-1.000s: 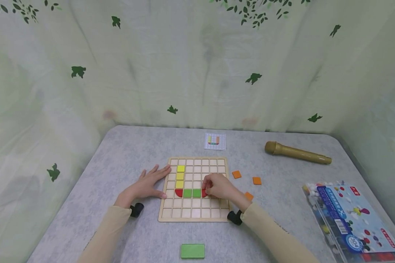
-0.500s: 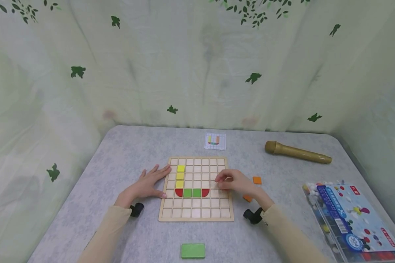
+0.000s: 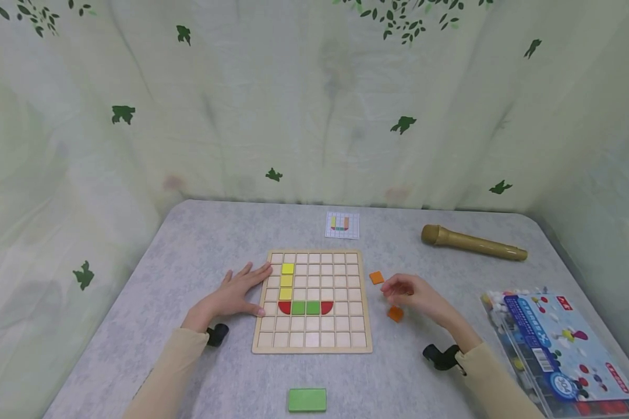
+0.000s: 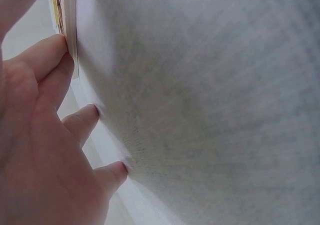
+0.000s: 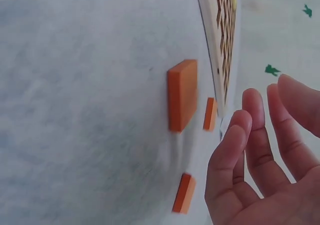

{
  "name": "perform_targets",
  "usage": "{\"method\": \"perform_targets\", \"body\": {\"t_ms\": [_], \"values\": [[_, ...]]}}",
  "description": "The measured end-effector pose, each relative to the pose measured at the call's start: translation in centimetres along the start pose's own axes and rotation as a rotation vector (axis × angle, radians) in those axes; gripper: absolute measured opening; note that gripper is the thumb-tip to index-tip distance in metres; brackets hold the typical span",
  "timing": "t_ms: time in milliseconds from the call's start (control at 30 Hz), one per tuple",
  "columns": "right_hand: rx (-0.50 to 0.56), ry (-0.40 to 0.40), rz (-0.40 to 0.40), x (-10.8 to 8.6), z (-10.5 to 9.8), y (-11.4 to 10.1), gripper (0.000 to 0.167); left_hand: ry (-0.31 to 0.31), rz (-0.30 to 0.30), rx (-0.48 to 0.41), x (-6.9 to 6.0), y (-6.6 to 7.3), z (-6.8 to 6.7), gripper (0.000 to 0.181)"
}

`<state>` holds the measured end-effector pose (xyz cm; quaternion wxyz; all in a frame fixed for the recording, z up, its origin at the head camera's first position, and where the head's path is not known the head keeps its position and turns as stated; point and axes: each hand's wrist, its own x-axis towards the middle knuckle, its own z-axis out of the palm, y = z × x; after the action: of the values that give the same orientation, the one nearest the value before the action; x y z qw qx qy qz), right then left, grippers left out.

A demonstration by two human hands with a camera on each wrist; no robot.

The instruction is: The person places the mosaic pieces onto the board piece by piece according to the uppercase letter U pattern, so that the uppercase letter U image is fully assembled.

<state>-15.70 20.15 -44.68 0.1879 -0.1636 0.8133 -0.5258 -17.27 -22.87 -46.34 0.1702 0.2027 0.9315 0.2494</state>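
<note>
A wooden grid board (image 3: 311, 343) lies mid-table. Set in its cells are a column of yellow squares (image 3: 286, 281), two green squares (image 3: 306, 308) and two red quarter-round tiles (image 3: 327, 306), one at each end of the green. My left hand (image 3: 232, 295) is spread, thumb and fingertips touching the board's left edge and the table. Right of the board, my right hand (image 3: 416, 298) hovers with bent fingers and nothing between them. Near it are orange square tiles (image 3: 377, 277); the right wrist view shows three, including a close orange tile (image 5: 182, 96).
A pattern card (image 3: 342, 225) lies behind the board. A gold microphone-shaped object (image 3: 474, 242) rests at back right, and a clear box (image 3: 571, 349) with coloured pieces stands at right. A green block (image 3: 307, 400) lies near the front.
My right hand has let go of the red tile at the right end of the row and moved rightward off the board to the orange tiles. My left hand stays put.
</note>
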Motion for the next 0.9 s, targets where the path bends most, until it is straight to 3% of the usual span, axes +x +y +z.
{"method": "perform_targets", "body": {"t_ms": [400,667,900], "values": [[-0.027,-0.007,0.012,-1.5,-0.5,1.3,0.025,0.005,-0.002,0.005,0.0,0.1,0.0,0.104],[-0.143,0.0,-0.045,-1.2,0.5,1.4,0.028,-0.002,-0.008,0.008,0.1,0.0,0.1,0.105],[-0.228,0.057,-0.035,-1.0,1.1,1.4,0.03,-0.005,-0.014,0.001,0.1,0.0,0.1,0.106]]}}
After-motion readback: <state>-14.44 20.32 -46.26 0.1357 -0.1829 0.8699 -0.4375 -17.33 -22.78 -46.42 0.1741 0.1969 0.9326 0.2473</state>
